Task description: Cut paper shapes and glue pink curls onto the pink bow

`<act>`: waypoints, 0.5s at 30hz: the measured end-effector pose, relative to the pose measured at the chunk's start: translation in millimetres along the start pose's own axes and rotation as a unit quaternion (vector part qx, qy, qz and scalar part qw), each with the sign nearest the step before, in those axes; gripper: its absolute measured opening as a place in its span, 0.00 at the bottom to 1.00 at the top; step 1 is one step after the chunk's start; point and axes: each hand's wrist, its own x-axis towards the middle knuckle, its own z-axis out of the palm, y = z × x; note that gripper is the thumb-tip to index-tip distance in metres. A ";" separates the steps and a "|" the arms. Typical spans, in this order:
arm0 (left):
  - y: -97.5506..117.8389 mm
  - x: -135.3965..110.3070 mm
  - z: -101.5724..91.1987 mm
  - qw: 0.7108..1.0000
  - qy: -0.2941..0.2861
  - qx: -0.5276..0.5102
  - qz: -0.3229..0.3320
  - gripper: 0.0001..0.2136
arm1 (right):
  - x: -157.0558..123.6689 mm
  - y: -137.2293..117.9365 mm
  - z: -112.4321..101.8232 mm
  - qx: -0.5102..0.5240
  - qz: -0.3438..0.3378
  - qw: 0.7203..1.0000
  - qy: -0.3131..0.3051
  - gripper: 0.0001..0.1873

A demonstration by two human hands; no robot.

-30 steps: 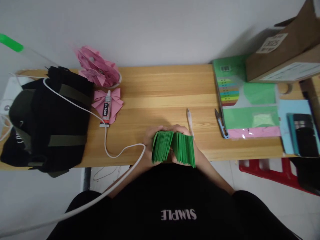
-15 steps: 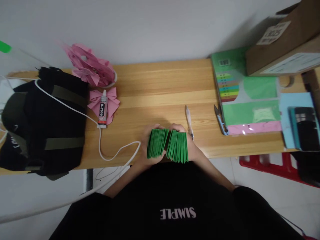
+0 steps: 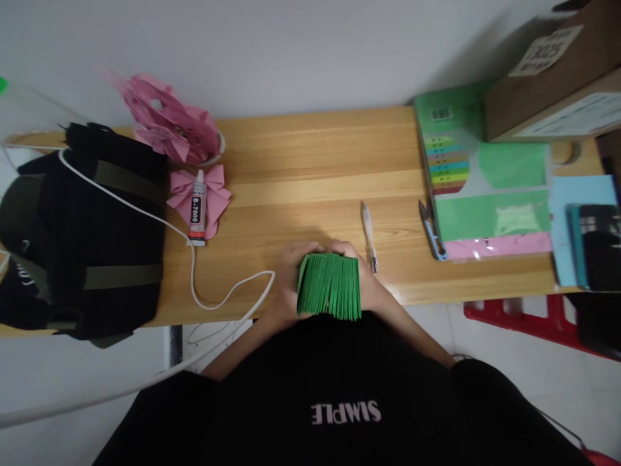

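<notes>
A thick stack of folded green paper (image 3: 328, 285) is held upright between my two hands, close to my body at the table's front edge. My left hand (image 3: 290, 275) is closed around the stack's left side, and my right hand (image 3: 369, 283) around its right side. The stack's many thin edges face up, fanning slightly apart toward me. Parts of the fingers are hidden behind the paper. Just beyond my right hand lies a white pen (image 3: 369, 234).
Small blue-handled thread snips (image 3: 431, 232) lie beside packaged coloured paper (image 3: 490, 213). A cardboard box (image 3: 553, 84) stands at the back right. On the left are a B-7000 glue tube (image 3: 197, 210), pink paper pieces (image 3: 177, 123), a black bag (image 3: 111, 233) and a white cable (image 3: 237, 285).
Half a second ago the green paper was in two separate bundles, one in each hand. Now my hands are closer and the bundles are pressed together into one stack.
</notes>
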 end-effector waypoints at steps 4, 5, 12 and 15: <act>10.2 3.2 1.4 0.994 -0.005 0.020 0.105 0.19 | 0.6 -2.0 0.6 -0.013 -0.002 1.000 -0.001 0.33; 12.6 3.9 1.6 0.993 -0.008 0.029 0.113 0.18 | 1.2 -3.3 0.8 -0.014 -0.006 1.000 -0.002 0.32; 23.8 9.9 3.6 0.987 -0.036 0.059 0.144 0.22 | 4.9 -14.8 -1.1 -0.016 -0.013 1.000 -0.009 0.31; 25.1 11.6 4.0 0.986 -0.048 0.054 0.148 0.24 | 5.9 -18.4 -3.4 -0.013 0.006 1.000 -0.016 0.30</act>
